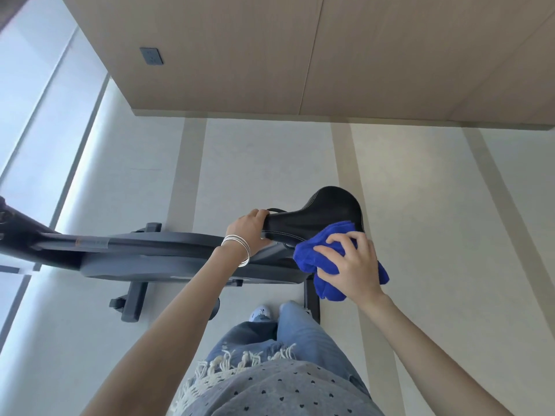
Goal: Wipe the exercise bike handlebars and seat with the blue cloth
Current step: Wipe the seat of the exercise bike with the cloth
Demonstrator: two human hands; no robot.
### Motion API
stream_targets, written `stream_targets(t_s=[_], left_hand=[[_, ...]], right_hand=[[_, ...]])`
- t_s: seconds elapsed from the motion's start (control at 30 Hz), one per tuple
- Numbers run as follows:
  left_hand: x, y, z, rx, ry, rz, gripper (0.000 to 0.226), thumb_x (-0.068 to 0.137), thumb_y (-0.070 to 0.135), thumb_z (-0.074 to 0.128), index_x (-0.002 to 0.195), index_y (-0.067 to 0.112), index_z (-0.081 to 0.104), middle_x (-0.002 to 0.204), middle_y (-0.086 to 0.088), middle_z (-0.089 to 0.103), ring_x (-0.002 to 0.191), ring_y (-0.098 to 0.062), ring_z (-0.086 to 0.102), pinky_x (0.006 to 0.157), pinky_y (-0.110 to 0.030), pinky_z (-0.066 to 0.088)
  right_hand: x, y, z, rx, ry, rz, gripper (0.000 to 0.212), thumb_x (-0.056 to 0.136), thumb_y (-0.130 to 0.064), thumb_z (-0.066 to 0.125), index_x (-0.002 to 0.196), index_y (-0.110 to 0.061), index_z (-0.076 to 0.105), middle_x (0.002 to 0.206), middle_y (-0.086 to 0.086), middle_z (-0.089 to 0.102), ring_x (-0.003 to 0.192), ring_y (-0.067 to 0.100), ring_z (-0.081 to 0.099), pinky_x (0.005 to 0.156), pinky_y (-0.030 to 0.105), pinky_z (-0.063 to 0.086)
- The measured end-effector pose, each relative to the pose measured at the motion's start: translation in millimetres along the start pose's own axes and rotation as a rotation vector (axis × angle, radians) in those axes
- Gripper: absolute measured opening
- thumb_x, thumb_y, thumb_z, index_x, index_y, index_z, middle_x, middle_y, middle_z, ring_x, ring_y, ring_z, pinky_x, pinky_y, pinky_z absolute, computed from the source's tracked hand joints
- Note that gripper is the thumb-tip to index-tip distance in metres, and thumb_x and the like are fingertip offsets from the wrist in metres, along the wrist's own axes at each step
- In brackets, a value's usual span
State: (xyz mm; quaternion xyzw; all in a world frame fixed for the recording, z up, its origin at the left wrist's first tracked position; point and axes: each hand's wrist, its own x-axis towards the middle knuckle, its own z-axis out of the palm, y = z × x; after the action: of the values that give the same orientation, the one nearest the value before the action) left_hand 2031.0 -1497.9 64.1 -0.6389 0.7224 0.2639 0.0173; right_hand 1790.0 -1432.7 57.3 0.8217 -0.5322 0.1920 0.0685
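The black bike seat (327,211) sits at mid-frame on the dark grey exercise bike (150,250). My left hand (249,228), with silver bangles on the wrist, grips the seat's narrow nose. My right hand (353,264) presses the bunched blue cloth (318,256) against the seat's near right edge, and part of the cloth hangs down below my palm. The handlebars lie at the far left edge (6,214), mostly cut off by the frame.
A beige wood-panelled wall (330,55) with a grey socket (151,56) stands beyond the bike. A large window (39,115) runs along the left. The bike's floor stabiliser (132,301) and my feet (261,312) are on the pale tiled floor.
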Motion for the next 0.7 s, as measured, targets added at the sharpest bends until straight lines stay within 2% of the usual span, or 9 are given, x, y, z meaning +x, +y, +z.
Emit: stream_targets(t_s=[0.1,0.23,0.27,0.4,0.47,0.6,0.7], left_hand=[[0,-2,0,-0.012,-0.014,-0.009,0.061,0.081,0.043,0.066,0.131,0.017,0.043,0.122,-0.008,0.056,0.107,-0.033,0.057,0.086,-0.042,0.049],[0,-5,1,-0.008,-0.009,-0.008,0.063,0.082,0.049,0.063,0.131,0.016,0.043,0.123,-0.009,0.056,0.107,-0.034,0.057,0.089,-0.043,0.049],[0,-4,1,0.001,-0.008,-0.008,0.063,0.082,0.049,0.062,0.131,0.015,0.043,0.122,-0.009,0.056,0.107,-0.034,0.057,0.088,-0.044,0.049],[0,1,-1,0.069,-0.012,-0.011,0.057,0.083,0.049,0.061,0.125,0.013,0.044,0.117,-0.009,0.056,0.104,-0.033,0.057,0.083,-0.043,0.05],[1,2,-1,0.11,-0.011,-0.007,0.055,0.085,0.048,0.059,0.124,0.014,0.043,0.115,-0.008,0.056,0.104,-0.031,0.058,0.079,-0.041,0.05],[3,5,-2,0.199,-0.017,0.013,0.055,0.087,0.048,0.056,0.125,0.013,0.04,0.117,-0.008,0.055,0.106,-0.03,0.057,0.078,-0.039,0.048],[2,5,-3,0.223,-0.02,0.031,0.054,0.088,0.048,0.054,0.125,0.012,0.039,0.118,-0.007,0.054,0.107,-0.029,0.057,0.08,-0.038,0.047]], right_hand=[[7,3,4,0.043,0.125,0.243,0.021,0.072,-0.033,0.068,0.091,-0.025,0.072,0.099,0.0,0.066,0.086,0.028,0.051,0.067,0.039,0.048],[15,7,0,0.169,0.213,0.681,0.025,0.071,-0.023,0.078,0.094,-0.016,0.072,0.101,0.005,0.064,0.084,0.033,0.049,0.063,0.046,0.05],[15,3,0,0.166,0.221,0.713,0.025,0.071,-0.022,0.078,0.094,-0.015,0.071,0.101,0.007,0.064,0.083,0.035,0.05,0.064,0.047,0.05],[-2,-6,-2,-0.007,0.136,0.515,0.024,0.074,-0.028,0.073,0.097,-0.02,0.07,0.102,0.006,0.063,0.086,0.033,0.051,0.066,0.04,0.047],[5,-1,-2,-0.035,0.111,0.479,0.023,0.073,-0.03,0.072,0.094,-0.02,0.07,0.098,0.005,0.064,0.086,0.033,0.053,0.063,0.04,0.047],[60,15,5,0.017,-0.029,0.639,0.024,0.074,-0.035,0.07,0.093,-0.022,0.069,0.1,0.004,0.06,0.093,0.034,0.05,0.068,0.042,0.042],[94,30,16,-0.004,-0.169,0.67,0.029,0.079,-0.043,0.063,0.101,-0.024,0.065,0.108,0.003,0.055,0.099,0.032,0.043,0.076,0.042,0.037]])
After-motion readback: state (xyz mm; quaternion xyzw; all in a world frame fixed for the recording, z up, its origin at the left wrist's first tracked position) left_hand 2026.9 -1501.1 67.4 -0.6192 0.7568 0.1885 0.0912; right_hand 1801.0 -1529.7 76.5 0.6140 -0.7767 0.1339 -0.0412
